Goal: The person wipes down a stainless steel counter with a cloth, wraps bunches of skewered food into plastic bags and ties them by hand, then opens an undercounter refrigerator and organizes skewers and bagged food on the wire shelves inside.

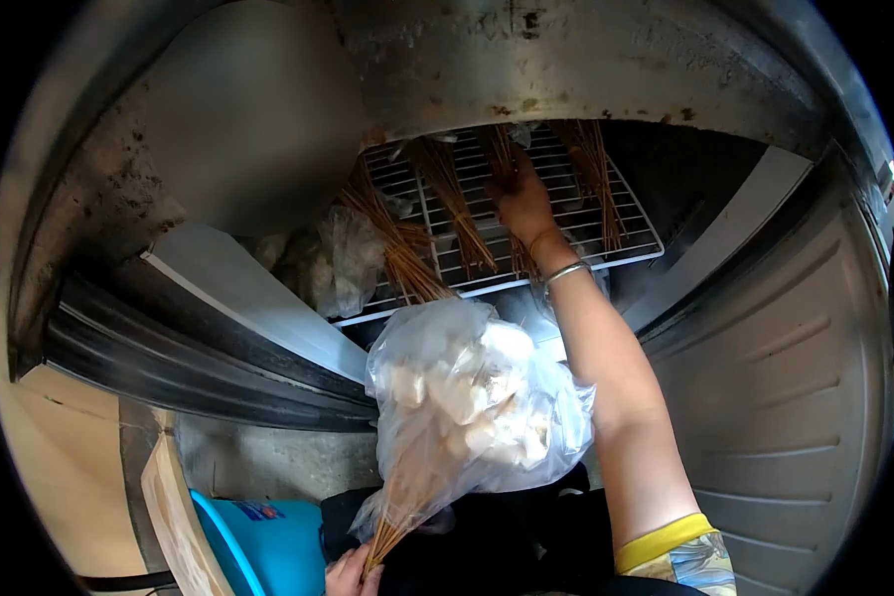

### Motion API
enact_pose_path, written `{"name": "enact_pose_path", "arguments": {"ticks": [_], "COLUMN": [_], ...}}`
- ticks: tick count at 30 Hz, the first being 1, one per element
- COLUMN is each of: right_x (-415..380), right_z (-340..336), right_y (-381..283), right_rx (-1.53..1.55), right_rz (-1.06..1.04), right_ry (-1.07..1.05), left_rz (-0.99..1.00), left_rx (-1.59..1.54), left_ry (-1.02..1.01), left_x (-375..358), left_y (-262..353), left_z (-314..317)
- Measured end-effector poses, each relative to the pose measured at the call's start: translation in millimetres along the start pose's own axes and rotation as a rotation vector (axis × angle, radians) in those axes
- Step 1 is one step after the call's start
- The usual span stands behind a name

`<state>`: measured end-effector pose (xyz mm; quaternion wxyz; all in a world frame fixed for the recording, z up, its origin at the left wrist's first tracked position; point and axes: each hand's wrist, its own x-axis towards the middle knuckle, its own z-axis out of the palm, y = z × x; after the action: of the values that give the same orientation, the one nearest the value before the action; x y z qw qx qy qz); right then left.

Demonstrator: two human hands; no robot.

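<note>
My left hand (352, 574) is closed round the stick ends of a bundle of wooden skewers (407, 497). Their other ends run into a clear plastic bag (412, 333) with white, chunky pieces (477, 387) inside. Farther in, my right hand (522, 207) reaches over a white wire shelf (606, 256) inside an open fridge. Its fingers are wrapped round another skewer bundle (499, 149), partly hidden by the hand. Several more skewer bundles lie on that shelf, one (457, 209) left of my hand and one (594, 184) to its right.
The ribbed fridge door (765, 387) stands open at the right, and a black door seal (199, 348) runs along the left. Plastic-wrapped food (343, 258) sits at the shelf's left. Below left are a blue tub (273, 536) and a wooden board (174, 512).
</note>
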<state>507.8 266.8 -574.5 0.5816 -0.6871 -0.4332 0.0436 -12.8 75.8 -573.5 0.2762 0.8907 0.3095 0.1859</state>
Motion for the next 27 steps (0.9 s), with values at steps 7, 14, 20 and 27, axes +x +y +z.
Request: {"name": "enact_pose_path", "arguments": {"ticks": [7,14,20,27], "right_x": [-9,-21,-3,15], "right_z": [-6,20,45,8], "right_y": [-31,-70,-55,-84], "right_rx": [-0.572,-0.766,-0.712,0.375], "right_rz": [-0.164,-0.406,-0.048,-0.002], "right_ry": [0.137,-0.218,-0.296,-0.375], "left_rz": [-0.021,0.017,-0.021,-0.056], "left_rx": [0.007,0.035,0.047,-0.007], "left_ry": [0.03,0.059,0.056,0.091], "left_x": [-11,-12,-19,-25], "left_y": [-5,2,3,-3], "left_z": [5,2,-2,-1]}}
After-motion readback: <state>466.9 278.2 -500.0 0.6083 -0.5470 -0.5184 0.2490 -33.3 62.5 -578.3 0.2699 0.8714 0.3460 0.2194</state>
